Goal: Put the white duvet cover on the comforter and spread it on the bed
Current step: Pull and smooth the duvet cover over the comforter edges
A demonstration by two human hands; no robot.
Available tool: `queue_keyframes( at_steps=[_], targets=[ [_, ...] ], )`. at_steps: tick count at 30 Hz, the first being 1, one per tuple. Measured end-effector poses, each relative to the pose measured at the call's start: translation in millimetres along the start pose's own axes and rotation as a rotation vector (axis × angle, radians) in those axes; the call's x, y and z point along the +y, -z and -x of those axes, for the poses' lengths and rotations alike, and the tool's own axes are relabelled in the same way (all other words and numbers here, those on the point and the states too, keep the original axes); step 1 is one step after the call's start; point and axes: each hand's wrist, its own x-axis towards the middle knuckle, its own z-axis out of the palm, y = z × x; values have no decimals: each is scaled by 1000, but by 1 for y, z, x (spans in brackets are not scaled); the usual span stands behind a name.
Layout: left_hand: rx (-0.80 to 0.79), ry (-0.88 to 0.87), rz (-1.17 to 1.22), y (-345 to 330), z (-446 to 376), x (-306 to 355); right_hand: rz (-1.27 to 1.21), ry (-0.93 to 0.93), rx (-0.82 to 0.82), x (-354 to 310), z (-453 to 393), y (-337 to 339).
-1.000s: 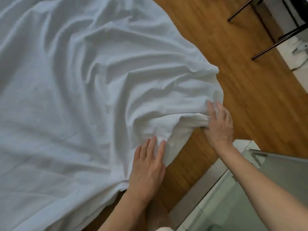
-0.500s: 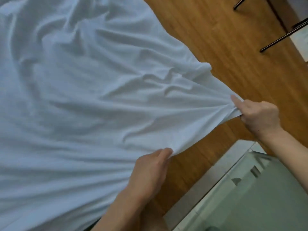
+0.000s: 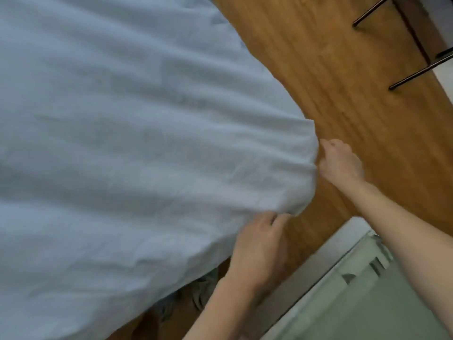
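The white duvet cover [image 3: 134, 155] fills the left and centre of the view, spread over what is judged to be the bed, with its corner hanging over the wooden floor [image 3: 331, 82]. Long creases run toward that corner. The comforter is not separately visible.

The left hand [image 3: 257, 244] pinches the lower edge of the cover near the corner, fingers curled on the fabric. The right hand [image 3: 339, 163] sits just beside the corner, fingers curled; the blurred view leaves it uncertain whether it holds cloth.

Step in hand, as judged: squaring and tensioning this corner.

1. Confirm a grip with both hands on the two edges meeting at the corner.
2. Pull evenly outward along the creases.
3. Lower the corner without dragging it onto the floor.

Dark metal legs [image 3: 416, 72] stand at the far right, well apart.
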Motion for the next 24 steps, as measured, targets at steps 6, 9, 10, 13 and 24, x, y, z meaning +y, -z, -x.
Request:
queue_keyframes(
  at_steps=[6, 9, 10, 13, 24],
  targets=[
    [497, 382, -202, 80, -10, -94, -453, 165, 655, -126, -19, 10],
    [291, 627, -375, 112, -38, -137, -239, 432, 266, -199, -37, 12],
    [203, 654, -429, 117, -47, -146, -141, 441, 157, -219, -45, 7],
    [58, 718, -453, 117, -72, -155, -78, 358, 128, -257, -58, 2],
    [442, 1038, -560, 85, -135, -142, -38, 1014, 306, -246, -123, 9]
  ],
)
